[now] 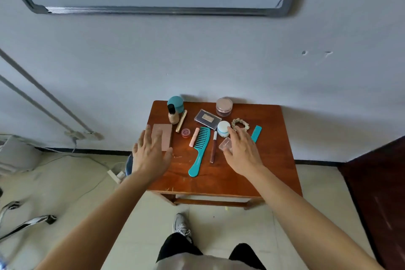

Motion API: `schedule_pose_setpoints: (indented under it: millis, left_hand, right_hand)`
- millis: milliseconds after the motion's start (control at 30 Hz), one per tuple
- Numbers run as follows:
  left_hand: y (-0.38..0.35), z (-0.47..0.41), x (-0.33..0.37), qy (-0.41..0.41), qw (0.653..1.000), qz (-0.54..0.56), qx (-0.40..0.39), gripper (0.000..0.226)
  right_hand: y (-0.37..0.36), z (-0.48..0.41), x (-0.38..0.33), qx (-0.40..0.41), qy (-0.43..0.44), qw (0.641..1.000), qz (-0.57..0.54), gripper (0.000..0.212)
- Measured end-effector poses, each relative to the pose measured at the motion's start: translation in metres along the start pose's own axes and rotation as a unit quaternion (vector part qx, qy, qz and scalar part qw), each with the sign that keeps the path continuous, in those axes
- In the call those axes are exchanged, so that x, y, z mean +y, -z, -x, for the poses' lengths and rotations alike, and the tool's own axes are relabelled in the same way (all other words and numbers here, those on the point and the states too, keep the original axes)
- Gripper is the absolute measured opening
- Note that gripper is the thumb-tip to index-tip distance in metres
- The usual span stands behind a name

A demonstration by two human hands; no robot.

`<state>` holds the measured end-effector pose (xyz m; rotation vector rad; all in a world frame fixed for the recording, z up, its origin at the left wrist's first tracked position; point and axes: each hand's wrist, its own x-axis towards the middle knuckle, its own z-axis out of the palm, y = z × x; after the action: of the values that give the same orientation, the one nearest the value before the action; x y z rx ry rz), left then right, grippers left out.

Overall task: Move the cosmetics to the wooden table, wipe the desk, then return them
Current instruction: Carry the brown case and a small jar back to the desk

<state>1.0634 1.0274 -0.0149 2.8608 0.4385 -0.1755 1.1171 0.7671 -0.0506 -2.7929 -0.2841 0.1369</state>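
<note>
Found cosmetics (pixel 207 118) spread on wooden table (pixel 274 160), comb (pixel 197 162) toward 6 o'clock; saw left hand (pixel 151 153) at 9, right hand (pixel 243 153) at 3, hovering, fingers (pixel 148 138) slack, holding nothing; judged return not yet done.

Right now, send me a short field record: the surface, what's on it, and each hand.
surface: wooden table
items: large teal comb, small teal comb, white jar, scrunchie, dark compact, pink palette, foundation bottle
left hand: open, fingers spread over the pink palette
right hand: open, over a clear box beside the white jar; contact unclear
held: nothing
</note>
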Motion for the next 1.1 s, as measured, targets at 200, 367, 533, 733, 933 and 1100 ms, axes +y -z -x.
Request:
schedule_pose_setpoints:
  millis: [200,367,533,733,933,1100]
  left_hand:
    - [-0.042,-0.075,-0.024,-0.016,0.994,-0.054,-0.091,0.076]
    - [-0.076,-0.115,-0.034,0.073,0.994,0.0,-0.08,0.09]
    - [-0.108,-0.121,-0.036,0.104,0.989,0.019,-0.108,0.091]
    - [-0.111,-0.097,-0.034,0.106,0.991,0.046,-0.071,0.085]
    - [-0.093,-0.053,-0.01,0.085,0.993,0.085,0.013,0.087]
    - [-0.061,-0.04,0.037,0.022,0.99,0.11,0.089,0.087]
  right_hand:
    - [-0.055,-0.04,-0.013,-0.058,-0.105,0.992,0.038,0.06]
    - [-0.089,-0.05,-0.011,-0.069,-0.172,0.981,0.056,0.066]
    - [-0.101,-0.049,-0.002,-0.079,-0.136,0.984,0.088,0.054]
    - [-0.098,-0.043,0.008,-0.079,-0.112,0.988,0.07,0.05]
    - [-0.074,-0.043,0.03,-0.098,-0.095,0.991,0.004,0.054]
    - [-0.034,-0.029,0.045,-0.038,-0.077,0.995,-0.046,0.052]
